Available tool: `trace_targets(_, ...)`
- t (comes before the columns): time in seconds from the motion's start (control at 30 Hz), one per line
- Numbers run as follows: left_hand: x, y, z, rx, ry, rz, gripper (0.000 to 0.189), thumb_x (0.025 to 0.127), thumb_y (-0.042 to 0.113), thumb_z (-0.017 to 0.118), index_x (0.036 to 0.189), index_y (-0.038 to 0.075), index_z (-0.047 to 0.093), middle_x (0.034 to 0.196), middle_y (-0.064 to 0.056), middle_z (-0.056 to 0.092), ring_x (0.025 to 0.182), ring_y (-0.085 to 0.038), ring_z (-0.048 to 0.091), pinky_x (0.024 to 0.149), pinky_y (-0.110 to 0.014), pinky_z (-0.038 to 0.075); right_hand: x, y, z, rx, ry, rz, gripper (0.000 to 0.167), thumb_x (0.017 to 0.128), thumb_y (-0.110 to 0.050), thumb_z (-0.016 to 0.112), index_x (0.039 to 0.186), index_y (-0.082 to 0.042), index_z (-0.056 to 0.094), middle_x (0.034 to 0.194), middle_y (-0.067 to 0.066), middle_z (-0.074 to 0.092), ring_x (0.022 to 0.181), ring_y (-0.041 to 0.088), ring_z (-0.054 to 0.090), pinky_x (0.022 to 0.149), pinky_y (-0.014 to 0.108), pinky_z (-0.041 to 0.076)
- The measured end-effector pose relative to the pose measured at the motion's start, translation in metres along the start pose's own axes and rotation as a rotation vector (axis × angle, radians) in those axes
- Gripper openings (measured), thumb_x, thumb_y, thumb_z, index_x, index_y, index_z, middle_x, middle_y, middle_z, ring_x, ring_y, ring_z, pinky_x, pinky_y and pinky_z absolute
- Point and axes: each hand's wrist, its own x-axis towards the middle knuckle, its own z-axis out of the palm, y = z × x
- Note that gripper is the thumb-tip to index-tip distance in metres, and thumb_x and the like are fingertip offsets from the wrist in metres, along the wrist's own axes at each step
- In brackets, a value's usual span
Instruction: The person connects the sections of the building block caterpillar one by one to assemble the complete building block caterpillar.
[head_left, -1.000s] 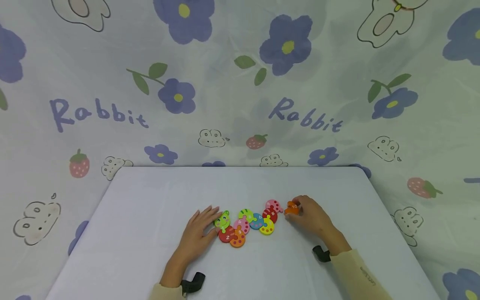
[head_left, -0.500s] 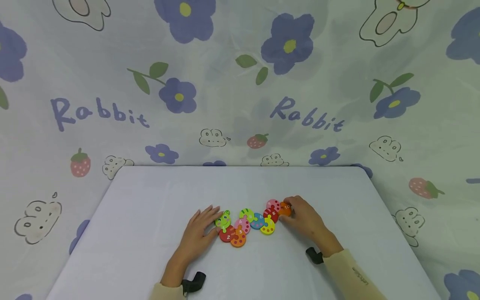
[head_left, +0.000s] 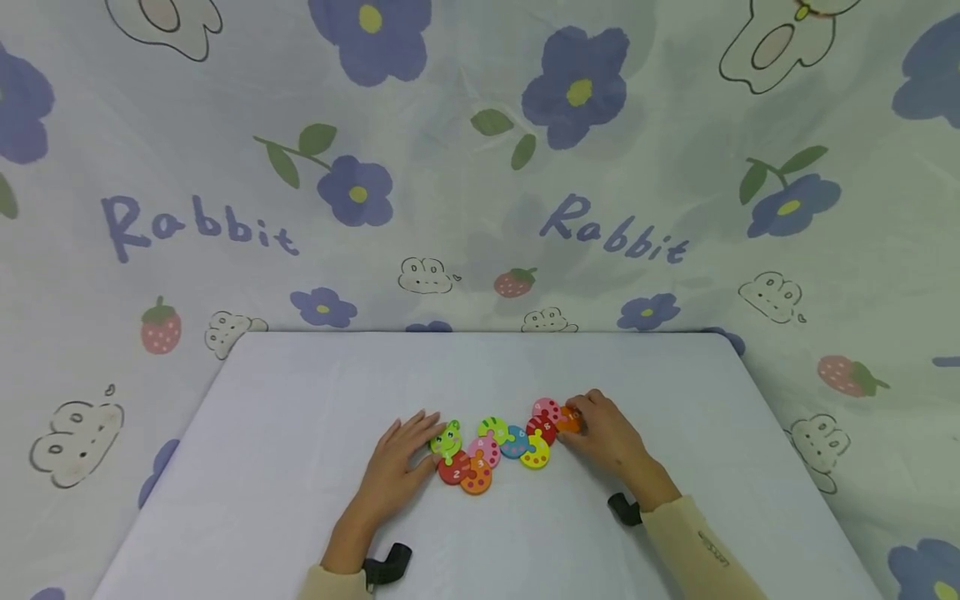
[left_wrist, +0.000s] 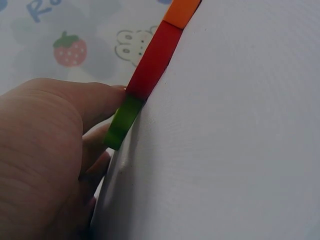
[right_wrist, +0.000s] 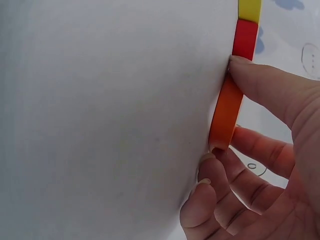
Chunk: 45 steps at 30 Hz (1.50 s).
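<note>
A caterpillar puzzle of numbered, coloured pieces lies across the white table, its green smiling head (head_left: 447, 442) at the left end. My left hand (head_left: 393, 471) rests beside that head, fingers mostly straight, with fingertips and thumb at the edges of the head and the red piece marked 2 (head_left: 452, 471). At the right end, my right hand (head_left: 611, 437) pinches the orange puzzle piece (head_left: 572, 419) against the pink piece (head_left: 547, 410) and the red piece marked 8 (head_left: 540, 431). In the right wrist view, the thumb (right_wrist: 260, 82) lies where orange meets red; the hand partly covers the orange piece in the head view.
Orange, pink, green, blue and yellow pieces (head_left: 536, 452) form the middle of the chain. The white tabletop (head_left: 480, 550) extends around it to a back edge. Behind hangs a cloth (head_left: 450, 192) printed with flowers and rabbits. Black wrist mounts (head_left: 388, 565) show at both wrists.
My right hand has moved left, bringing the orange piece from apart to up against the pink and red pieces. My left hand has stayed in place at the head.
</note>
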Motion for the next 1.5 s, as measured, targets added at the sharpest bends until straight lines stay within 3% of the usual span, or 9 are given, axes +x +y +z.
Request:
trace_targets(0.4,0.004,-0.001,0.001,0.011,0.005,0.009,0.05,0.099,0.022,0.074,0.147,0.021,0.062,0.159,0.001,0.05,0.153,-0.028,0.034,0.126,-0.059,0.014,-0.004,0.003,0.002,0.024,-0.009,0.023,0.07,0.085,-0.035,0.088,0.142,-0.005,0.06,0.126,0.014,0.059,0.113,0.03,0.055,0.102,0.049,0.055)
trace_targets(0.53,0.004,-0.002,-0.002,0.015,-0.004,0.005,0.051,0.099,0.023,0.074,0.148,0.019,0.061,0.16,0.001,0.049,0.154,-0.028,0.034,0.127,-0.058,0.014,-0.008,0.002,0.003,0.028,0.006,0.003,0.069,0.087,-0.034,0.087,0.142,-0.005,0.06,0.132,0.016,0.059,0.121,0.034,0.055,0.106,0.053,0.052)
trace_targets(0.67,0.003,-0.001,-0.006,0.036,-0.035,-0.027,0.065,0.094,0.033,0.079,0.152,0.014,0.056,0.161,-0.002,0.047,0.154,-0.028,0.032,0.128,-0.056,0.013,-0.013,0.001,0.005,0.024,0.011,-0.026,0.064,0.088,-0.033,0.085,0.141,-0.006,0.062,0.136,0.016,0.059,0.124,0.036,0.054,0.107,0.054,0.051)
trace_targets(0.87,0.006,0.003,-0.011,0.106,-0.143,-0.061,0.095,0.083,0.056,0.084,0.159,0.014,0.046,0.167,-0.003,0.037,0.157,-0.027,0.024,0.129,-0.054,0.008,-0.017,-0.002,0.005,0.009,0.027,-0.026,0.061,0.089,-0.033,0.084,0.138,-0.006,0.063,0.137,0.014,0.059,0.121,0.033,0.054,0.106,0.052,0.053)
trace_targets(1.1,0.016,-0.006,-0.017,0.146,-0.183,-0.054,0.093,0.086,0.054,0.083,0.161,0.016,0.043,0.169,-0.004,0.034,0.158,-0.026,0.023,0.129,-0.052,0.009,-0.023,-0.003,0.006,0.026,0.039,-0.022,0.056,0.089,-0.03,0.084,0.135,-0.004,0.064,0.135,0.014,0.06,0.117,0.031,0.054,0.103,0.05,0.054)
trace_targets(1.5,0.018,-0.013,-0.017,0.144,-0.156,-0.056,0.088,0.09,0.052,0.079,0.16,0.012,0.043,0.168,-0.007,0.036,0.157,-0.028,0.026,0.129,-0.051,0.012,-0.033,-0.002,0.004,0.023,0.011,-0.019,0.058,0.093,-0.032,0.08,0.14,-0.003,0.061,0.137,0.015,0.06,0.121,0.032,0.055,0.105,0.052,0.053)
